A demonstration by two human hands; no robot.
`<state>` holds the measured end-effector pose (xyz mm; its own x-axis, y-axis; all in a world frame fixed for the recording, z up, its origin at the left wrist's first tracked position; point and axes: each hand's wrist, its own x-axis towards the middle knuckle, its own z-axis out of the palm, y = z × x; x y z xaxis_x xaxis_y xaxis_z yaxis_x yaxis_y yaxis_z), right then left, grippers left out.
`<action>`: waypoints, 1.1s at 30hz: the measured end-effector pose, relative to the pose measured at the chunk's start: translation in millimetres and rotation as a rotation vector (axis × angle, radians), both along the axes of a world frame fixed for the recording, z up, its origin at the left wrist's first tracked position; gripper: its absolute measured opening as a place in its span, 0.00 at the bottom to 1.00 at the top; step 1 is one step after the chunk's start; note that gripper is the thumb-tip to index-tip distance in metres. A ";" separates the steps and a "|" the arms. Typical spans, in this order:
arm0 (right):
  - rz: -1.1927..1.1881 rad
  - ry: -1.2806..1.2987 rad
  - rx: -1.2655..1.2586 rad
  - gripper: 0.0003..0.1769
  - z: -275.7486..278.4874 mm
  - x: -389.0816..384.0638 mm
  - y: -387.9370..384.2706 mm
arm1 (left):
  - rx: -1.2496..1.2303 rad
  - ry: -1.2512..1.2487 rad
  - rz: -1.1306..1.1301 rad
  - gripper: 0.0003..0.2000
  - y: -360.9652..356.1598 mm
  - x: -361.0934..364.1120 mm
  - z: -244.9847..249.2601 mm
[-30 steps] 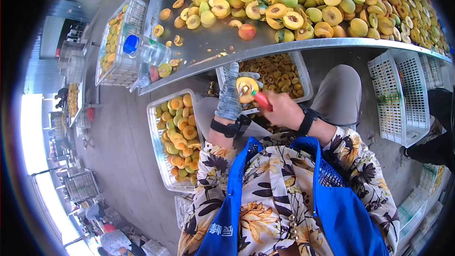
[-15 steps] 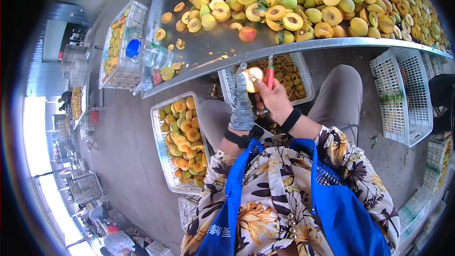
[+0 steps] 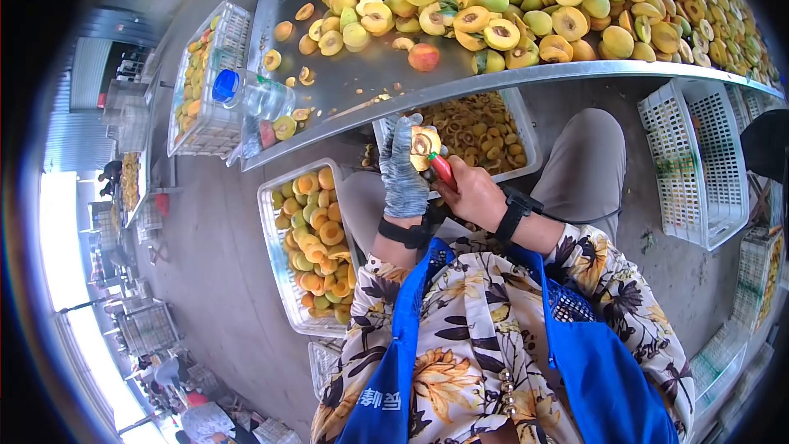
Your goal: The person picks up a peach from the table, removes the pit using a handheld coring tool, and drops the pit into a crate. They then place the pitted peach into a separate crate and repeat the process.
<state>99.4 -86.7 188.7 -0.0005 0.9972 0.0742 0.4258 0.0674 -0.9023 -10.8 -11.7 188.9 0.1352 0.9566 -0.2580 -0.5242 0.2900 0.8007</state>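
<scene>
A grey glove covers my left hand [image 3: 404,168], whose fingers hold a halved fruit [image 3: 424,145] with its cut face and brown centre showing. My bare right hand [image 3: 473,194] is wrapped round a small tool with a red handle [image 3: 442,171] and a green end, which meets the fruit's lower right edge. Both hands are over my lap, just below the edge of the metal table [image 3: 362,111]. Beneath them is a white crate [image 3: 532,144] of cut fruit pieces. The tool's working tip cannot be made out.
Halved fruit [image 3: 501,33] is heaped on the table, with a blue-capped bottle [image 3: 267,99] at its left corner. A crate of orange halves [image 3: 275,259] stands left of my legs. Empty white crates [image 3: 686,173] are at the right. People work at the far lower left.
My right hand has turned, so the red handle now slants towards the fruit instead of pointing up. The fruit's cut face now shows, and my left hand has shifted slightly left.
</scene>
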 end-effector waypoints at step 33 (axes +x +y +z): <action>0.386 0.882 -1.010 0.06 15.9 17.1 -12.4 | -0.211 -0.018 -0.231 0.14 -7.0 -8.1 3.7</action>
<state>116.5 -99.0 204.6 -0.6147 0.5669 -0.5484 -0.1983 -0.7840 -0.5882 -19.0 -18.7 192.7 0.3490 0.8255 -0.4435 -0.4387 0.5621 0.7011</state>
